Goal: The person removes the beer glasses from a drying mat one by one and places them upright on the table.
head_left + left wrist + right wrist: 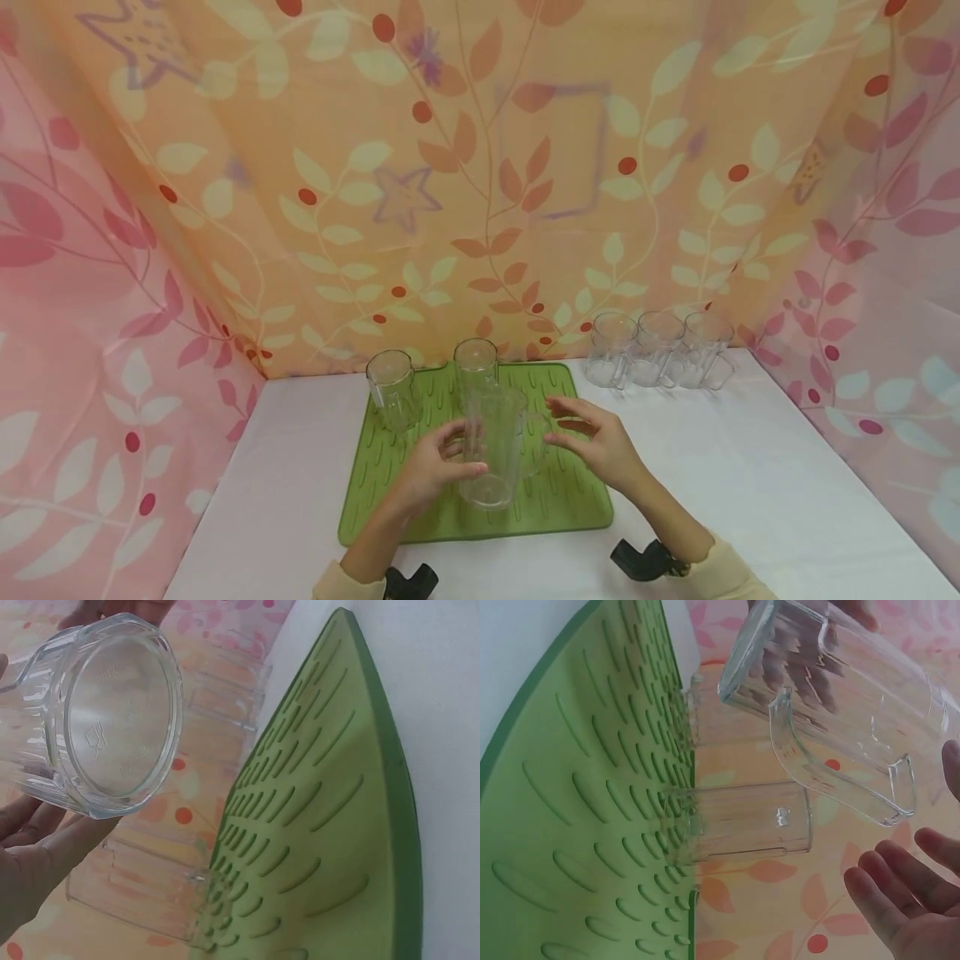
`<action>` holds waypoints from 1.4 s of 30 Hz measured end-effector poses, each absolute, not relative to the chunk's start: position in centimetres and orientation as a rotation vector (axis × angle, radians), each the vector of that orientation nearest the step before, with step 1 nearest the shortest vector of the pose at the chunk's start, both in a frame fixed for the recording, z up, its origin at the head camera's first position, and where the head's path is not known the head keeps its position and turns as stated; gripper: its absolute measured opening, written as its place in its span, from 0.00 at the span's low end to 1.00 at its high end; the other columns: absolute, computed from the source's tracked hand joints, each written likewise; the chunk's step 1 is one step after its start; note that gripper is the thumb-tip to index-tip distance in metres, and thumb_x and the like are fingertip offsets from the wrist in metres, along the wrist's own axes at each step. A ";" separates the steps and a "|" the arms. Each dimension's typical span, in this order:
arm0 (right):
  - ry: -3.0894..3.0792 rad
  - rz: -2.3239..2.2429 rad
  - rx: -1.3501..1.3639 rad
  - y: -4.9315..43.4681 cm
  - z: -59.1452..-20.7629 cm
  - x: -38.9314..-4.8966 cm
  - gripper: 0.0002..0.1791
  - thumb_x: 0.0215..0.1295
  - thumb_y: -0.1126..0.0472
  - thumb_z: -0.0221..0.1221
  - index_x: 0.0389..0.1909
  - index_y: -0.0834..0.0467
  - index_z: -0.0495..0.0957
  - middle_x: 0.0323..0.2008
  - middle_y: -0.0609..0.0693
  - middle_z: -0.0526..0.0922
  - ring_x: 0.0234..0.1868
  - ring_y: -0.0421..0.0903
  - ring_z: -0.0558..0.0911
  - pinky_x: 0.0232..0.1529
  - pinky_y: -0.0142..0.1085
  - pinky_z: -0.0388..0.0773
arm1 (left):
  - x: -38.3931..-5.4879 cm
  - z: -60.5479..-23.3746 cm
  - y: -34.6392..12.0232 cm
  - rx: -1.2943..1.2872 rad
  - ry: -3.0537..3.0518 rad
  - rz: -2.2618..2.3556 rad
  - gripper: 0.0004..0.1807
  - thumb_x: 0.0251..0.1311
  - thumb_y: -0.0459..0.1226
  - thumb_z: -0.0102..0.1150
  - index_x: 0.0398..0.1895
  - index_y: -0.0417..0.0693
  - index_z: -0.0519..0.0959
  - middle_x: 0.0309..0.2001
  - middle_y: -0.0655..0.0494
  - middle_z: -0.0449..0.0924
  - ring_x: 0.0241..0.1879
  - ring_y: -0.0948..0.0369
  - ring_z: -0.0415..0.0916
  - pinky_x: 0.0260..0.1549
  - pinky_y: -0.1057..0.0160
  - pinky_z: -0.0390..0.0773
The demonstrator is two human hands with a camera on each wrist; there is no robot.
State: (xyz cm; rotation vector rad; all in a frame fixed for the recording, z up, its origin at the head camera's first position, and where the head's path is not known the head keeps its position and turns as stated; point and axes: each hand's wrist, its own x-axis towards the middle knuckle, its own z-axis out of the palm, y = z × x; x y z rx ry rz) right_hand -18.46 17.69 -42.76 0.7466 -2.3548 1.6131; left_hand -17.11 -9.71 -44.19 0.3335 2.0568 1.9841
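At lower centre, the left hand (433, 464) grips a clear, cylindrical glass mug (501, 443) over a green rectangular mat (566, 500), apparently positioning it. To help, the empty, half-open right hand (602, 442) must curl.

Soft, even, rather muted light fills the head view; the table covered in white cloth (232, 492) reads slightly grey, with faint shadows. The 2 wrist views look hazy and low in contrast, and the rectangular green ridged mat (337, 810) has edges that bow. Small white glints mark the clear faceted glass mug (862, 727); the orange floral fabric backdrop (739, 922) behind it is soft.
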 end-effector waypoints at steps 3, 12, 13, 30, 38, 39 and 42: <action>-2.347 1.764 0.734 17.8 -42.8 -18.6 0.26 0.59 0.67 0.66 0.59 0.68 0.74 0.52 0.66 0.80 0.52 0.43 0.82 0.51 0.32 0.83 | -16.9 -44.3 -9.6 0.357 2.051 2.002 0.41 0.50 0.35 0.72 0.69 0.39 0.65 0.66 0.37 0.69 0.65 0.41 0.69 0.55 0.57 0.80; -2.392 1.953 0.680 18.0 -43.1 -18.8 0.24 0.61 0.65 0.64 0.57 0.71 0.75 0.53 0.69 0.80 0.47 0.31 0.82 0.48 0.25 0.81 | -16.6 -44.5 -9.5 0.433 1.959 2.088 0.47 0.48 0.32 0.73 0.71 0.36 0.59 0.69 0.33 0.63 0.66 0.39 0.67 0.56 0.59 0.79; -2.393 1.970 0.676 18.0 -43.1 -18.8 0.24 0.62 0.65 0.64 0.57 0.71 0.75 0.52 0.65 0.82 0.47 0.31 0.83 0.48 0.25 0.82 | -16.6 -44.6 -9.4 0.445 1.947 2.094 0.48 0.48 0.31 0.73 0.72 0.35 0.58 0.69 0.32 0.62 0.66 0.38 0.66 0.56 0.59 0.79; -2.358 2.103 0.743 18.0 -43.2 -18.6 0.23 0.64 0.67 0.61 0.55 0.78 0.73 0.49 0.73 0.80 0.45 0.33 0.85 0.47 0.28 0.83 | -16.5 -45.1 -9.4 0.505 1.932 2.112 0.48 0.47 0.30 0.73 0.72 0.37 0.58 0.69 0.32 0.63 0.66 0.37 0.66 0.58 0.57 0.78; -2.332 2.142 0.758 18.1 -43.1 -18.4 0.23 0.63 0.67 0.62 0.54 0.78 0.73 0.44 0.57 0.87 0.44 0.34 0.86 0.46 0.28 0.83 | -16.3 -45.0 -9.3 0.535 1.933 2.110 0.47 0.48 0.30 0.73 0.72 0.37 0.58 0.69 0.33 0.63 0.67 0.38 0.65 0.60 0.56 0.76; -2.330 2.143 0.762 18.1 -43.1 -18.4 0.23 0.63 0.67 0.62 0.54 0.79 0.73 0.44 0.56 0.87 0.44 0.34 0.86 0.46 0.28 0.83 | -16.3 -45.0 -9.3 0.535 1.934 2.110 0.47 0.48 0.30 0.73 0.72 0.37 0.58 0.69 0.33 0.63 0.67 0.38 0.65 0.60 0.54 0.76; -2.318 2.140 0.781 18.0 -43.1 -18.4 0.22 0.63 0.67 0.61 0.54 0.79 0.73 0.44 0.58 0.87 0.43 0.34 0.86 0.46 0.28 0.84 | -16.3 -44.9 -9.3 0.534 1.931 2.113 0.47 0.48 0.30 0.73 0.72 0.38 0.59 0.69 0.34 0.62 0.68 0.38 0.64 0.61 0.50 0.74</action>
